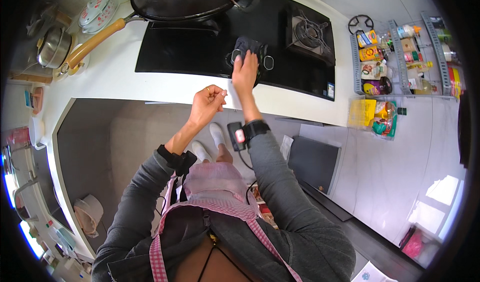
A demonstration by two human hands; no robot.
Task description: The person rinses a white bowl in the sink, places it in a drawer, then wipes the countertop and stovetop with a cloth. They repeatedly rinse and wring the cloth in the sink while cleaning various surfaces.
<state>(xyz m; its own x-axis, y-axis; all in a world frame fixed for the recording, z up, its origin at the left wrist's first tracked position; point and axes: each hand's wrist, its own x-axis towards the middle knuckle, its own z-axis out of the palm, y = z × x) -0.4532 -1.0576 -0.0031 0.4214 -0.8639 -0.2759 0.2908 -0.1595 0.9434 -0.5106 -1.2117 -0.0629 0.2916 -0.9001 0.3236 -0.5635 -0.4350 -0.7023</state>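
A dark, bunched cloth point(247, 44) lies on the black glass gas cooktop point(180, 59), around the control knobs near its front edge. My right hand point(245, 72) presses down on this cloth with the fingers stretched forward. One knob point(269, 62) with a pale ring shows just right of the fingers; another ring point(236, 55) is partly covered by my fingertips. Over the front edge of the white countertop point(172, 85), my left hand point(208, 104) hangs with curled fingers and holds nothing.
A large black wok point(183, 0) stands on the left burner, its wooden handle point(95, 44) reaching out over the counter. The right burner point(311, 32) has a wire support. A round black pan support point(360, 24) lies near the wall rack of bottles point(399, 60). A lidded enamel pot point(97, 14) sits back left.
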